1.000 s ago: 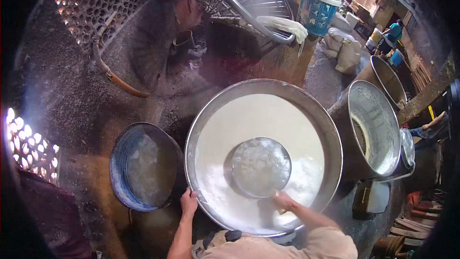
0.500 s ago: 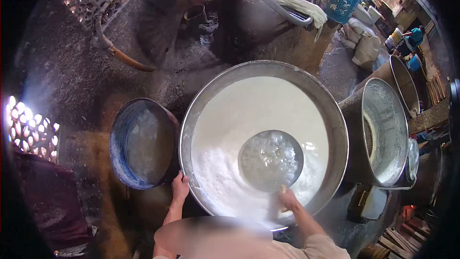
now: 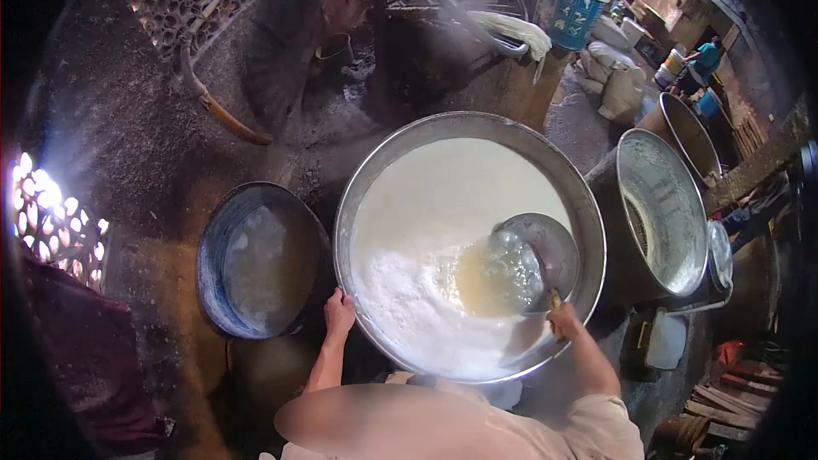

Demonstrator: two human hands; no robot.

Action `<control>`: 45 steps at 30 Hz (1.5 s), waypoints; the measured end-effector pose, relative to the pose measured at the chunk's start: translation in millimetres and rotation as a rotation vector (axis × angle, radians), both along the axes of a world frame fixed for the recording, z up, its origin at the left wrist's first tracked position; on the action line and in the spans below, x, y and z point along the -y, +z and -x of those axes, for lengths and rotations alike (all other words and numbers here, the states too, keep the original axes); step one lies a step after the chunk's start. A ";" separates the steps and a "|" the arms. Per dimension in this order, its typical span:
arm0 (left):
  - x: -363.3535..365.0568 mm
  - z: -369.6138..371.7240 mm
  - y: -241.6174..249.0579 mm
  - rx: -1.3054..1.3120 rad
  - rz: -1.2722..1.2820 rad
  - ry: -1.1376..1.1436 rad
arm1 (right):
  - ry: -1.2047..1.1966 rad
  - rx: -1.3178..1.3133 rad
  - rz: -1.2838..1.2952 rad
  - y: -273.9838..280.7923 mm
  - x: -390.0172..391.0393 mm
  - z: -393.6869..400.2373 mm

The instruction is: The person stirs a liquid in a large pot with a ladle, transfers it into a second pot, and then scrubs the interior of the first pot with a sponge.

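Observation:
In front of me is a wide metal basin (image 3: 598, 247) of milky white liquid (image 3: 452, 183), with foam on its near left part. My right hand (image 3: 564, 321) is closed round the short handle of a large round ladle (image 3: 558, 251). The ladle is tilted at the basin's right side, and clear yellowish liquid (image 3: 486, 281) spreads from its left edge over the white. At the near left, my left hand (image 3: 339, 313) grips the basin's rim.
A blue-walled tub (image 3: 213, 290) with cloudy liquid stands left of the basin. Tall metal drums (image 3: 673, 179) stand at the right, firewood (image 3: 724, 405) lower right. A blue bucket (image 3: 569, 13) and sacks (image 3: 620, 89) are farther back, where another person (image 3: 703, 60) works.
My right hand has moved right with the ladle, which has gone from level and full to tilted, its liquid running out leftwards. My left hand stays at the rim.

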State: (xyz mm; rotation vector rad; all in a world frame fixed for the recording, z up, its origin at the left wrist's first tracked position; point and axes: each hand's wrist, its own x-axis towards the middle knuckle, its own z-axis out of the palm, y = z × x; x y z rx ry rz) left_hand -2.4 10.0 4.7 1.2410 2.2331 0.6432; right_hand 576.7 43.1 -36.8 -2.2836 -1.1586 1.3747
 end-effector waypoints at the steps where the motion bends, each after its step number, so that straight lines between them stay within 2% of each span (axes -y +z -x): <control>1: -0.1 2.7 -4.1 -0.018 -0.018 -0.023 | 0.050 0.105 0.014 15.3 -4.5 -5.4; 3: -1.0 3.1 -2.6 -0.025 -0.029 -0.038 | 0.033 0.307 -0.010 73.1 -8.7 2.7; 5: -2.7 3.4 5.5 -0.034 -0.037 -0.050 | -0.174 0.290 -0.310 11.1 -20.0 -70.2; 7: -2.3 3.1 17.2 0.124 0.006 -0.036 | 0.075 0.791 -0.386 87.5 -23.7 -49.9; 9: -1.1 3.5 11.3 0.145 -0.039 -0.032 | -0.095 0.751 -0.388 152.9 -34.9 -17.5; 10: 0.1 4.1 9.1 0.164 -0.075 -0.023 | -0.202 0.599 -0.452 183.4 -41.7 6.9; 12: 2.1 2.8 17.3 0.194 -0.065 -0.040 | -0.063 0.741 -0.591 182.8 -53.8 13.4; 14: 3.1 7.0 10.2 0.206 -0.074 -0.075 | 0.045 0.657 -0.780 183.7 -72.2 48.9; 16: 5.7 10.8 0.3 0.232 -0.098 -0.093 | -0.080 0.097 -0.676 209.2 -81.9 124.7; 17: 5.7 9.4 -0.2 0.224 -0.108 -0.082 | 0.101 0.354 -0.661 198.1 -98.2 142.0; 19: 5.2 11.3 3.4 0.228 -0.028 -0.119 | 0.360 0.566 -1.030 196.8 -117.5 206.1; 20: 5.4 10.5 5.2 0.221 -0.008 -0.106 | 0.334 0.516 -0.763 201.1 -125.3 237.0; 21: 6.0 9.2 9.0 0.214 0.014 -0.093 | 0.527 0.579 -0.819 154.0 -158.8 235.7; 22: 5.6 10.5 12.5 0.242 0.033 -0.121 | 0.415 0.552 -0.606 199.6 -143.8 286.3; 23: 4.4 11.3 -5.8 0.216 0.006 -0.119 | 0.432 0.575 -0.566 201.8 -144.8 310.9; 25: 5.6 10.9 7.6 0.239 0.007 -0.127 | 0.504 0.597 -0.545 166.1 -163.6 334.4; 29: 7.7 12.8 16.6 0.276 -0.013 -0.151 | 0.610 0.631 -0.488 138.6 -159.0 368.1; 30: 8.1 12.7 16.9 0.272 -0.003 -0.149 | 0.493 0.569 -0.425 153.0 -146.0 379.5; 38: 8.8 12.2 20.1 0.255 -0.015 -0.152 | 0.616 0.620 -0.423 95.4 -110.7 346.0; 43: 5.7 15.7 4.1 0.250 -0.038 -0.199 | 0.554 0.620 -0.268 90.2 -74.7 316.1; 45: 6.4 16.0 -1.3 0.248 -0.003 -0.196 | 0.549 0.607 -0.301 88.0 -58.0 300.5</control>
